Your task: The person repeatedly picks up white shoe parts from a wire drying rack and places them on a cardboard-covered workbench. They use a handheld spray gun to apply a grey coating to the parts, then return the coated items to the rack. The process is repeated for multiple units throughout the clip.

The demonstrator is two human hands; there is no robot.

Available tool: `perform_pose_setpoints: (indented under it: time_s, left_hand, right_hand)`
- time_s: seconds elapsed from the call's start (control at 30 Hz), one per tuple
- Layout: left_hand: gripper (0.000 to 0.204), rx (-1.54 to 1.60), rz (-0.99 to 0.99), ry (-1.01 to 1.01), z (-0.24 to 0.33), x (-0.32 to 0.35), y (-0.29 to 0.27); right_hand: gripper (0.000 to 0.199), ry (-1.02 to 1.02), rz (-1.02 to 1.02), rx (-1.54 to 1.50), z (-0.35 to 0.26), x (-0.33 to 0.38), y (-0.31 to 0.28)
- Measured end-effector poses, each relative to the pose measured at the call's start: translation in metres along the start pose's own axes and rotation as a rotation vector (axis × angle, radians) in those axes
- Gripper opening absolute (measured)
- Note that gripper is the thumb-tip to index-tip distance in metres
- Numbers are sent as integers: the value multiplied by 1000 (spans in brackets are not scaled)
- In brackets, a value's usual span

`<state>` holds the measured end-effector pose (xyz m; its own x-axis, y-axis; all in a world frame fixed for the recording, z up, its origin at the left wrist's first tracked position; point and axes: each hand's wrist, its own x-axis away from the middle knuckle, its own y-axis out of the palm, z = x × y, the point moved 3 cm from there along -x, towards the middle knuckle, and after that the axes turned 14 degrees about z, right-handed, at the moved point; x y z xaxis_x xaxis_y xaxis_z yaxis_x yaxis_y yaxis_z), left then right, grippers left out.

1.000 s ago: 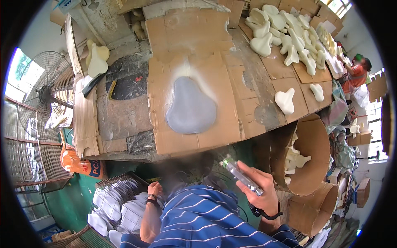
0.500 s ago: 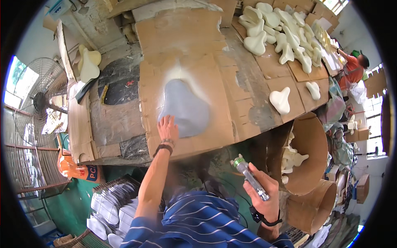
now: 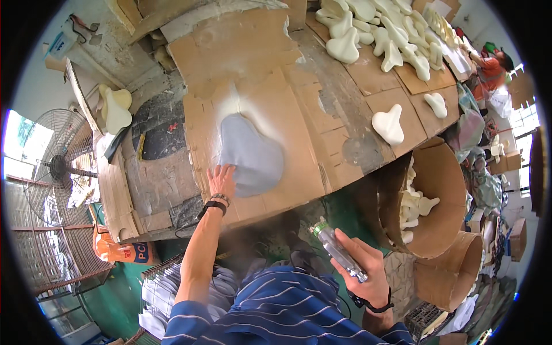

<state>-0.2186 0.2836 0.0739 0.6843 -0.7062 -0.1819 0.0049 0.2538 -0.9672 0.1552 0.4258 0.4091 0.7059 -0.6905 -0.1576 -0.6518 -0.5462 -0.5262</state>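
Observation:
A grey saddle-shaped cover (image 3: 252,155) lies on a cardboard sheet (image 3: 299,167), narrow end away from me, with pale spray residue around its tip. My left hand (image 3: 222,180) rests at its near left edge, fingers outstretched and touching the grey surface. In my right hand (image 3: 365,271), off the table's front edge, is a spray gun (image 3: 339,253) with a green ring near its nozzle, pointing forward and left. My fingers wrap round its body; the trigger is hidden. Two cream foam saddle pieces (image 3: 388,125) (image 3: 436,105) lie apart on the right of the table.
Many more foam saddles (image 3: 397,40) are heaped at the far right, near a person in orange (image 3: 490,75). Cardboard drums (image 3: 443,195) stand below the right edge. A caged fan (image 3: 58,167) is at left; a wire rack (image 3: 164,293) of grey saddle pieces stands below.
The whole view has shifted and turned slightly. My left hand has slid a little left along the grey cover's edge. The spray gun stays in my right hand, a little further left.

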Motion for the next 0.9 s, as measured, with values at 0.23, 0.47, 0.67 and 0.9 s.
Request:
perform_pose_setpoints:
  time_s: [0.23, 0.47, 0.67, 0.9]
  left_hand:
    - [81, 322, 300, -254, -14, 13, -13]
    - [77, 490, 431, -421, -7, 94, -60]
    - [70, 464, 349, -680, -31, 215, -59]
    - [72, 431, 318, -862, -61, 307, -39]
  right_hand:
    - [72, -125, 15, -29, -7, -12, 11]
    - [66, -3, -4, 103, -21, -4, -4]
    - [73, -38, -33, 83, -30, 2, -12]
    - [63, 70, -124, 163, -33, 22, -22]
